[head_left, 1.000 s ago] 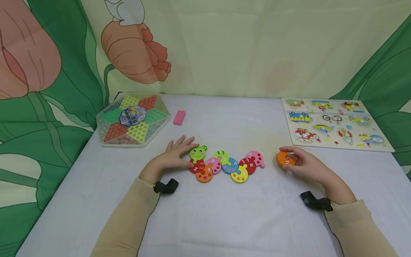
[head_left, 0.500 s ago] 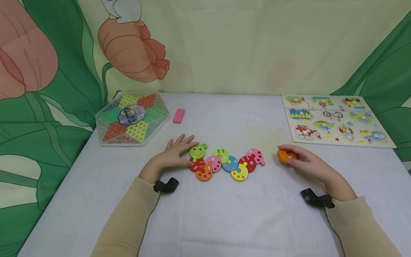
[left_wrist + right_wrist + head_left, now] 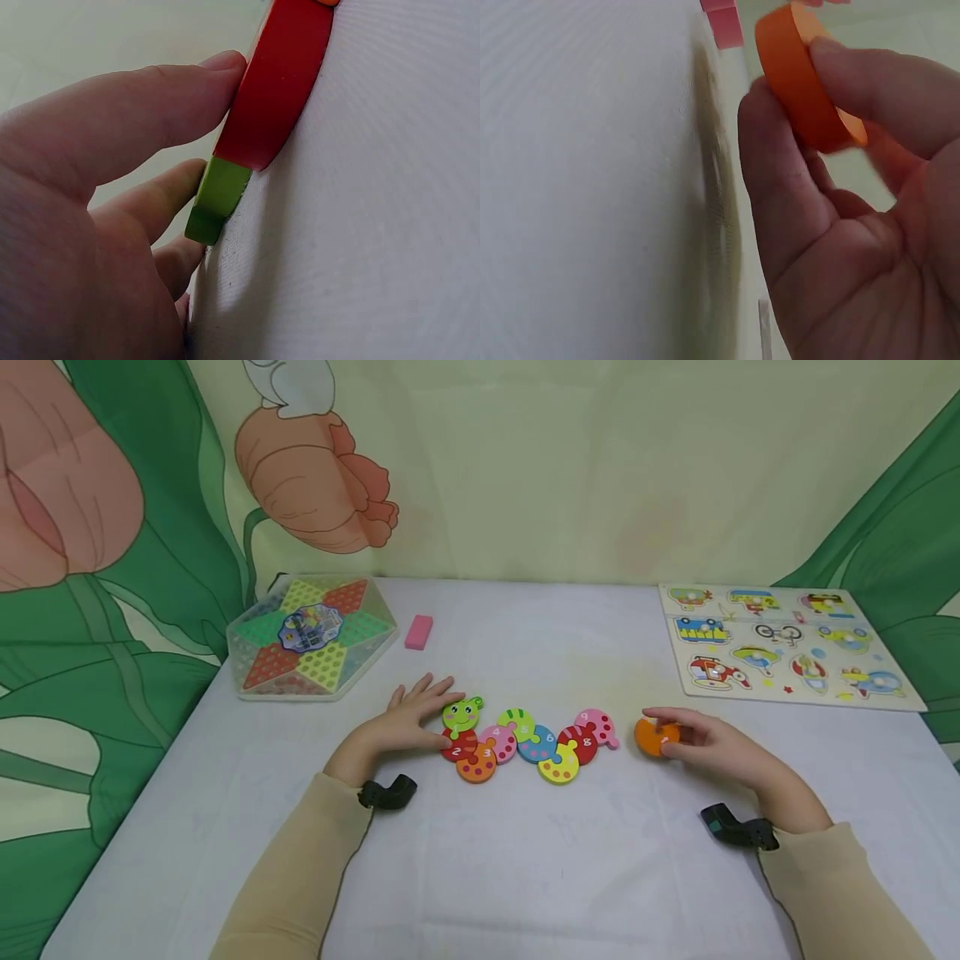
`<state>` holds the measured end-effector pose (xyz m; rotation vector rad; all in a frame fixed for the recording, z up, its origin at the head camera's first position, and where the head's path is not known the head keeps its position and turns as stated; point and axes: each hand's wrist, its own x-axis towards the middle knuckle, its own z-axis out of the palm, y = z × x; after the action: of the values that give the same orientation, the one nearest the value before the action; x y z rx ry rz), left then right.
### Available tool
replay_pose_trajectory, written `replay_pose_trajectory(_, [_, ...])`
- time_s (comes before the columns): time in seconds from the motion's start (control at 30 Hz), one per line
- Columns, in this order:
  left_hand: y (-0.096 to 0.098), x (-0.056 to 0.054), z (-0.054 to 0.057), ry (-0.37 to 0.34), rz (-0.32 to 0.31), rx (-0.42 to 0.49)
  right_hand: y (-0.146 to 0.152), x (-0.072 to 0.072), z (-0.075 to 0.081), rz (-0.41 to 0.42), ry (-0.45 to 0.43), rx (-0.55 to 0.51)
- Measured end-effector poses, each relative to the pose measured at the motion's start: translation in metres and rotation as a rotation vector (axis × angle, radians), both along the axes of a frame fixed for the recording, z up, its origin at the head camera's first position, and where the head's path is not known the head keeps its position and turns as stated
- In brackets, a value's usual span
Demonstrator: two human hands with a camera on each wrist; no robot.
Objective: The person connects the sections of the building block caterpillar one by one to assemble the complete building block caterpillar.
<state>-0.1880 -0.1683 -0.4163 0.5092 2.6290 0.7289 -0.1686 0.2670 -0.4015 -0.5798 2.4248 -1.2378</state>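
A caterpillar puzzle (image 3: 537, 747) of joined, numbered round pieces lies across the middle of the table. Its smiling green head piece (image 3: 461, 714) and red number 2 piece (image 3: 459, 747) form the left end. There my left hand (image 3: 401, 721) rests with fingers spread. In the left wrist view its thumb (image 3: 172, 101) touches the red piece's edge, and a finger meets the green one. Right of the pink tail piece (image 3: 595, 725), my right hand (image 3: 716, 750) pinches a loose orange puzzle piece (image 3: 654, 738) between thumb and fingers. The right wrist view shows that orange piece raised off the cloth.
A hexagonal clear box (image 3: 311, 639) with a star-patterned board stands at the back left. Beside it lies a pink block (image 3: 418, 632). At the back right is a vehicle puzzle board (image 3: 787, 647). A printed curtain (image 3: 562, 468) hangs behind the table.
My right hand has turned the orange piece in its fingers and shifted it slightly left, toward the tail. My left hand stays in place at the head end.
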Motion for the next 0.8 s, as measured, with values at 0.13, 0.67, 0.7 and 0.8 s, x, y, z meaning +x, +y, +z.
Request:
replay_pose_trajectory(0.13, [0.001, 0.0, 0.0, -0.008, -0.006, 0.0, -0.006, 0.0, 0.003, -0.017, -0.105, 0.0])
replay_pose_trajectory(0.67, [0.0, -0.001, 0.001, 0.001, 0.003, -0.009, -0.028, 0.005, 0.008, -0.008, 0.048, 0.122])
replay_pose_trajectory(0.7, [-0.001, -0.001, 0.001, 0.001, 0.001, -0.006, -0.029, 0.004, 0.007, -0.013, 0.046, 0.118])
replay_pose_trajectory(0.8, [-0.001, -0.001, 0.001, 0.0, 0.001, -0.001, -0.032, 0.004, 0.005, -0.03, 0.049, 0.125])
